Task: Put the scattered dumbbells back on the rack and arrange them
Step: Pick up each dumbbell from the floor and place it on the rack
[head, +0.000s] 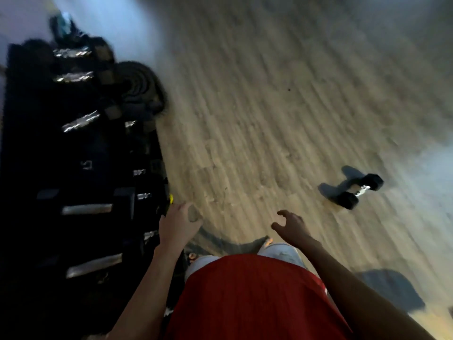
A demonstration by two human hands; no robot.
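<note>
A red shirt (245, 298) fills the bottom, with two bare arms reaching out from it. There are two hands. The right hand (293, 224) is loose, its fingers bent a little, and it holds nothing. The left hand (177, 223) is just beside the front edge of the rack (29, 143); it is too blurry to tell if it is loose or closed.

One dumbbell (362, 190) lies flat on the wood floor (269, 106), on the right side and well apart from the rack. It has two black, blocky ends and a shiny silver bar. Its long way runs slanted, with one end nearer the person and the other farther off to the right.

The one black rack holds several shiny bars (85, 209), too blurry to count.
</note>
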